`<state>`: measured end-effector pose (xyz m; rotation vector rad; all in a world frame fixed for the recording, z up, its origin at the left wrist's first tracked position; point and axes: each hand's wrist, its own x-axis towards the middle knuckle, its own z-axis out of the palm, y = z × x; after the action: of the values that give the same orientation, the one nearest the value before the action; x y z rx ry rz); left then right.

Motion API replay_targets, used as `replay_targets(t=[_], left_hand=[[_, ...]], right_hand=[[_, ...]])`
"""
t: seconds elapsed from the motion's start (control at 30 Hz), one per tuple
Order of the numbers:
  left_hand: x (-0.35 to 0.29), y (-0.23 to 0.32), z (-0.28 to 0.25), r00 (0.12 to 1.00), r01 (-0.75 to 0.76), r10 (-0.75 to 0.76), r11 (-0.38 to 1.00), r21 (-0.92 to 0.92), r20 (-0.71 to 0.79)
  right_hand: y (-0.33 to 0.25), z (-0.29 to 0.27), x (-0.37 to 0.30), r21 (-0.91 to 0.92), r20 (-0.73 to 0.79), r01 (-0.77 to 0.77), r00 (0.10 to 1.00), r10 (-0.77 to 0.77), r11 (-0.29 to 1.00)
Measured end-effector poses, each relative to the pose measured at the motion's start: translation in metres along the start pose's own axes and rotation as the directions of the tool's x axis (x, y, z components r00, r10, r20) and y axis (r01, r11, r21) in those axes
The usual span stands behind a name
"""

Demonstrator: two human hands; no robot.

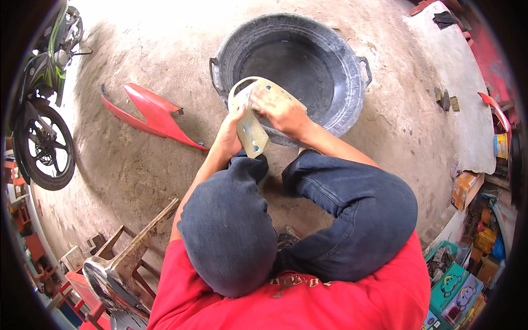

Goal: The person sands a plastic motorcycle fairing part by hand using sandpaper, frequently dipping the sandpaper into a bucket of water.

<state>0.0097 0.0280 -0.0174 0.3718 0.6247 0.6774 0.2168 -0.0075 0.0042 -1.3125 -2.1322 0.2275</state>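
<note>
A cream-coloured, curved plastic panel [253, 136], apparently a motorcycle fairing piece, with a looped upper end and small bluish spots, is held above my knees. My left hand [230, 134] grips its left edge, thumb along the surface. My right hand [281, 114] bends over the upper part, its fingers pressed together against it and slightly blurred. Whether a small thing lies under those fingers is hidden. Just beyond, partly behind the panel, stands a large black two-handled tub [352, 102], with what looks like dark water inside.
A red fairing piece [159, 116] lies on the concrete floor to the left. Farther left stands a motorcycle [48, 124]. A wooden frame [129, 258] is at lower left. Small dark blocks [445, 100] lie at right, near a cardboard box [466, 188] and green boxes [448, 286].
</note>
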Motion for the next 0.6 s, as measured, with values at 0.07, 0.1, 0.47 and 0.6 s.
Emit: replay_targets(t=[0.07,0.1,0.47,0.6], left_hand=[[0.004,0.001,0.008,0.999,0.053,-0.053,0.998,-0.018,0.002],[0.002,0.003,0.002,0.999,0.052,-0.053,0.999,-0.010,-0.012],[0.010,0.008,-0.009,1.000,-0.009,0.008,0.994,0.108,0.009],[0.014,0.002,0.003,0.999,0.052,-0.052,0.993,0.107,-0.001]], right_hand=[[0.017,-0.006,0.004,-0.039,-0.092,-0.042,0.995,0.038,0.998],[0.010,-0.001,0.004,-0.023,-0.097,-0.042,0.994,0.040,0.999],[-0.003,0.005,-0.002,0.019,-0.044,0.019,0.999,-0.018,1.000],[0.028,0.003,0.002,-0.031,-0.123,-0.156,0.981,0.151,0.987]])
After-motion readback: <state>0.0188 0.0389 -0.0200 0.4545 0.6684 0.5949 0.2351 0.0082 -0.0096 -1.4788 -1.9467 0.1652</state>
